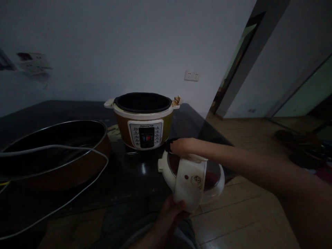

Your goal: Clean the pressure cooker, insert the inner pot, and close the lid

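A white cooker lid (pixel 191 176) with a clear window is held tilted above the table's front edge. My left hand (pixel 169 211) grips its lower rim from below, fingers closed on it. My right hand (pixel 181 147) rests curled on the lid's upper edge, reaching in from the right. Behind the lid stands an open electric pressure cooker (pixel 143 119), gold and white, with a button panel and a lit display facing me. Its dark inner pot shows.
A dark glossy table (pixel 77 110) holds the cooker. A large dark round pan (pixel 52 148) sits at left, with a pale cable (pixel 77 148) looping across it. A wall socket (pixel 192 75) is on the white wall. Wooden floor and a doorway lie to the right.
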### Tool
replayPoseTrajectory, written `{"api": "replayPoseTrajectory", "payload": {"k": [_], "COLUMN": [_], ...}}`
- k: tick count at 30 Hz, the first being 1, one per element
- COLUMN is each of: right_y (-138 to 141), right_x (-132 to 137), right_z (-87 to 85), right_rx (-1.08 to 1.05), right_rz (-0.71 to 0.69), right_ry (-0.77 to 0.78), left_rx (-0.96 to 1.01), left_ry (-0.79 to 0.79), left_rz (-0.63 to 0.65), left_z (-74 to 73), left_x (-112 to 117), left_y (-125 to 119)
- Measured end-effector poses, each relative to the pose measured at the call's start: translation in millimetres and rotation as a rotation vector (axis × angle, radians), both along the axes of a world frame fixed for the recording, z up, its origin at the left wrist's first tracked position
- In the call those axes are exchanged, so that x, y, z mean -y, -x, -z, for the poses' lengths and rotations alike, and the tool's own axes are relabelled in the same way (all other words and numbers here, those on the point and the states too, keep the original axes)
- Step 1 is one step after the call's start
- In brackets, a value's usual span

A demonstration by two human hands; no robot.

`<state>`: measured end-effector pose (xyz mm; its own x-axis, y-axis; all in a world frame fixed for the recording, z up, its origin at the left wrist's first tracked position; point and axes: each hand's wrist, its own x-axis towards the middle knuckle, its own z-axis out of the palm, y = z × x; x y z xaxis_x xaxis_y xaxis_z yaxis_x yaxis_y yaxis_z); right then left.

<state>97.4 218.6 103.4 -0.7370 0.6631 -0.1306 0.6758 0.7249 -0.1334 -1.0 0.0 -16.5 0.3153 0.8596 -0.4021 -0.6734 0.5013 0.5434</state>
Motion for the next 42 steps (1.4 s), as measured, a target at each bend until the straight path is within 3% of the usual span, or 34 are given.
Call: {"api": "replayPoseTrajectory", "payload": {"k": [3, 6, 11, 15, 21, 27, 34, 42], "right_y": [-23.4, -52.3, -102.2, -123.7, -100.8, -67.7, -75.1, -79.8], "right_x": [-31.6, -42.0, -13.3, 7.0, -11.2, -31.2, -24.8, -24.1], "right_z": [-27.9, -44.5, -31.6, -21.0, -28.7, -10.4, 6.3, 15.2], "right_rx": [0.058, 0.000, -0.254, -0.395, -0.478, -0.481, -0.610, -0.690], "right_rz": [0.005, 0.018, 0.085, 0.133, 0.113, -0.010, -0.022, 0.058], "right_ry": [0.266, 0.443, 0.507, 0.507, 0.504, 0.560, 0.519, 0.443], "left_rx": [0.000, 0.018, 0.040, 0.039, 0.043, 0.036, 0.021, 0.015], "left_ry": [-0.006, -0.011, -0.004, 0.014, 0.024, 0.012, -0.003, 0.001], "left_rz": [0.003, 0.010, 0.001, -0.016, -0.013, -0.038, -0.014, -0.030], "left_z": [-2.6, -5.7, -1.9, 5.3, 5.2, 3.6, 8.3, -1.8], "left_x": [-0.2, -1.2, -1.3, -0.9, -0.4, -0.5, -0.4, 1.0], "left_y": [0.6, 0.3, -2.9, -4.0, -2.9, -4.9, -1.9, -3.8]}}
